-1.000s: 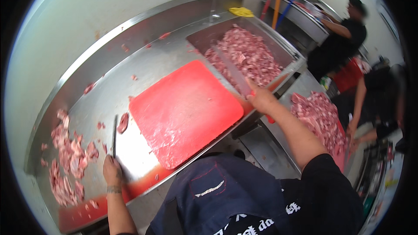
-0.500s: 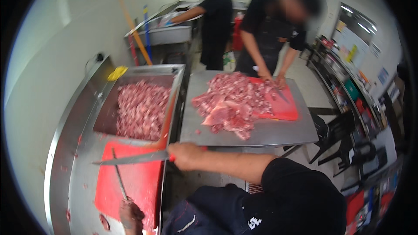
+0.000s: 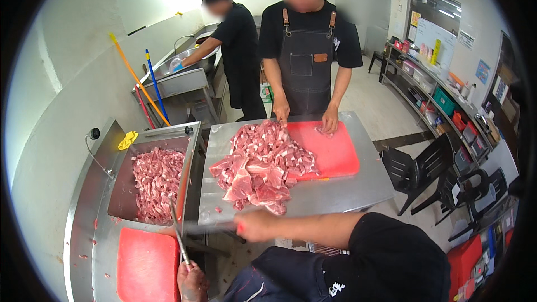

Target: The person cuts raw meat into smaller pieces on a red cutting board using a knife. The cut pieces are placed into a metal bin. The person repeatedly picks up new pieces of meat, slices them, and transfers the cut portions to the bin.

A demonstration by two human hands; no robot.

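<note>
My left hand (image 3: 191, 279) at the bottom is closed around a slim steel honing rod (image 3: 180, 236), which points up and slightly left. My right hand (image 3: 253, 225) grips the red handle of a long knife (image 3: 215, 228); its motion-blurred blade reaches left toward the rod, and whether they touch is unclear. Below and left of the rod lies a red cutting board (image 3: 146, 265) on a steel counter (image 3: 92, 257). Just beyond it, a steel bin (image 3: 120, 207) holds chopped meat (image 3: 156, 184).
A co-worker (image 3: 302, 72) cuts at a steel table (image 3: 235, 134) piled with meat (image 3: 257, 173) on a red board (image 3: 327, 159). Another person (image 3: 235, 50) reaches into a sink (image 3: 168, 84). Coloured poles (image 3: 140, 81) lean beside it. Black chairs (image 3: 419, 168) and shelving (image 3: 436, 95) stand right.
The view has swung right and up, bringing both co-workers toward the middle. The knife has moved from lying across the board area rightward, its blade now blurred beside the rod.
</note>
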